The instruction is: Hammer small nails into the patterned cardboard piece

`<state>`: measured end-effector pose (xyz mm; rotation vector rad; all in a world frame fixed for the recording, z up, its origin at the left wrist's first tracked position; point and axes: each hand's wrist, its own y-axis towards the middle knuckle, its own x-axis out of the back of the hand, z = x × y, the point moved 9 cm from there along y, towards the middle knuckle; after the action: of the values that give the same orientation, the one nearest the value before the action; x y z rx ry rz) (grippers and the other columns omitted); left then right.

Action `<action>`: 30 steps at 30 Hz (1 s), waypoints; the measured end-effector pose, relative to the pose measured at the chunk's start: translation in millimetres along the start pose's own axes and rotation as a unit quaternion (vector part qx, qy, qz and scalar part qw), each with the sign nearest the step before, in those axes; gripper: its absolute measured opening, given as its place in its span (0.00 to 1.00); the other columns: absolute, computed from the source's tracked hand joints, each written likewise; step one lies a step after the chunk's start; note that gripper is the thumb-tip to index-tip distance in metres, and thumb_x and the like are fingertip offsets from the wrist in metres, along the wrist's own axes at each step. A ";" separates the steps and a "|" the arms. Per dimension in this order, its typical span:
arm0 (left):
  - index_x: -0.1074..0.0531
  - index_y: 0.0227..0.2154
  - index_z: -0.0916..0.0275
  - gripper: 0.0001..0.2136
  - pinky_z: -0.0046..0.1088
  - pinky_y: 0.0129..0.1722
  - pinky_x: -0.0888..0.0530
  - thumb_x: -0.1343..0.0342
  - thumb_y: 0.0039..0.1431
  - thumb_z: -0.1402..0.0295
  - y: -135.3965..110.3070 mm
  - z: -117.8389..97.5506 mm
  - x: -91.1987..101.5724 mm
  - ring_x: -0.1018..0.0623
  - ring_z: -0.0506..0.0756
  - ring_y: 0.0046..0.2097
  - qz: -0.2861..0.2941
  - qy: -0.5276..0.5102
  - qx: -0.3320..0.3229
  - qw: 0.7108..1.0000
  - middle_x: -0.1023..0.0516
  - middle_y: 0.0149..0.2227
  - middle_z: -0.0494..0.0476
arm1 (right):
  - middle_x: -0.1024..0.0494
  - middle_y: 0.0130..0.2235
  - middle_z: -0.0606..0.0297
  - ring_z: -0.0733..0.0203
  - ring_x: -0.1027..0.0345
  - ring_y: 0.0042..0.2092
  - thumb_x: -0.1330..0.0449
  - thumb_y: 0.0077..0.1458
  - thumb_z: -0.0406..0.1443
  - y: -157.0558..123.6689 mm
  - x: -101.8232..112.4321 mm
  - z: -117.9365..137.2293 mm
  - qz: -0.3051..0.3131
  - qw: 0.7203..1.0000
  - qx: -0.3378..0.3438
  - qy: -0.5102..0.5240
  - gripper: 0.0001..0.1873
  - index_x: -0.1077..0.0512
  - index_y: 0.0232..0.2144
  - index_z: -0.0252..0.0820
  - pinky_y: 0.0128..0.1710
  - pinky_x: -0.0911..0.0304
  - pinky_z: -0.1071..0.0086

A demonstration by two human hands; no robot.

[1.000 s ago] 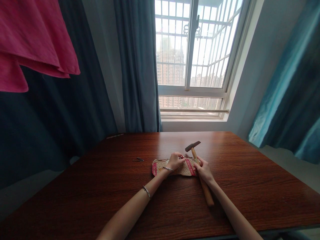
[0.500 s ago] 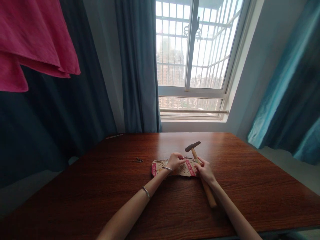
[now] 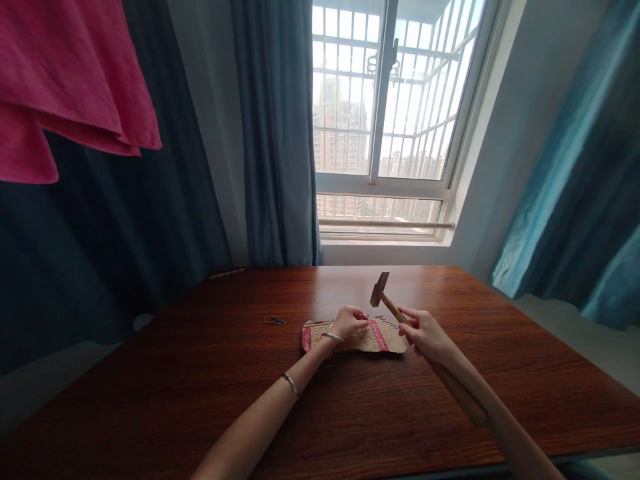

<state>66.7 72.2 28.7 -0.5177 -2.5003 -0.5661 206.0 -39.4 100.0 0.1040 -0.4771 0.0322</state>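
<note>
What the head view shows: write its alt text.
The right hand grips a hammer by its wooden handle; the left hand seems to pinch a thin pin at a patterned piece on a brown table. Thin dark rods lie farther left; a window stands beyond.

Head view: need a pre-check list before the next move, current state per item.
1. Right-hand grip closed around the handle of the hammer: ok.
2. Hammer head apart from the left-hand grip: ok in this view; true gap cannot be judged.
3. Left-hand grip steadying the thin metal pin: ok, it appears pinched at the fingertips.
4. Pin's lower end seated in the patterned board: cannot tell, hidden by the fingers.
5. Patterned board fully flat on the table: cannot tell.
6. Loose pins clear of the board: ok, they lie left of it.
</note>
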 end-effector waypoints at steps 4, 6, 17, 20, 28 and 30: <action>0.26 0.24 0.69 0.11 0.22 0.26 0.36 0.44 0.42 0.64 -0.2 2.0 -0.8 0.29 0.50 0.28 0.001 -0.016 0.008 1.000 0.25 0.24 0.54 | 0.33 0.21 0.69 0.73 0.46 0.17 0.48 0.46 0.34 -2.5 -10.1 7.9 0.020 1.000 0.005 -0.015 0.25 0.36 0.50 0.37 0.11 0.48 0.81; 0.26 0.24 0.69 0.11 0.22 0.27 0.35 0.44 0.42 0.64 -0.5 2.4 -1.3 0.28 0.50 0.28 0.002 -0.026 0.010 1.000 0.25 0.24 0.54 | 0.34 0.21 0.70 0.74 0.47 0.17 0.48 0.46 0.34 -2.8 -12.4 11.8 0.026 1.000 0.008 -0.014 0.25 0.36 0.49 0.36 0.11 0.48 0.82; 0.26 0.23 0.69 0.10 0.22 0.26 0.36 0.43 0.41 0.65 -0.7 2.7 -0.9 0.29 0.50 0.26 0.004 -0.043 0.004 0.999 0.26 0.23 0.54 | 0.34 0.19 0.71 0.74 0.49 0.14 0.49 0.46 0.35 -4.3 -12.4 22.3 0.036 0.999 0.002 -0.015 0.25 0.36 0.49 0.36 0.09 0.49 0.80; 0.26 0.23 0.69 0.10 0.22 0.26 0.36 0.43 0.41 0.65 -1.3 0.1 -1.0 0.29 0.49 0.26 0.007 -0.056 0.005 0.998 0.26 0.23 0.53 | 0.33 0.20 0.70 0.74 0.48 0.15 0.48 0.46 0.35 -3.2 -13.8 16.3 0.038 0.999 -0.001 -0.017 0.25 0.35 0.49 0.35 0.10 0.50 0.81; 0.26 0.23 0.69 0.10 0.24 0.27 0.34 0.42 0.40 0.66 -4.2 -2.2 1.9 0.29 0.51 0.28 0.005 -0.041 0.035 0.999 0.25 0.24 0.55 | 0.33 0.20 0.69 0.72 0.45 0.17 0.48 0.46 0.36 -0.1 -18.1 9.6 0.039 0.999 0.011 -0.017 0.26 0.35 0.49 0.34 0.12 0.48 0.80; 0.26 0.23 0.68 0.09 0.24 0.27 0.34 0.42 0.40 0.66 -4.3 -3.8 2.0 0.29 0.51 0.28 0.007 -0.043 0.027 0.999 0.25 0.24 0.55 | 0.32 0.20 0.69 0.72 0.45 0.16 0.48 0.46 0.35 -0.3 -17.8 11.0 0.033 0.999 0.017 -0.011 0.26 0.36 0.49 0.35 0.12 0.48 0.80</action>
<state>64.6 67.3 31.5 -0.5490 -2.5825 -0.4783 185.1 -41.0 101.5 0.1218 -0.5028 0.1040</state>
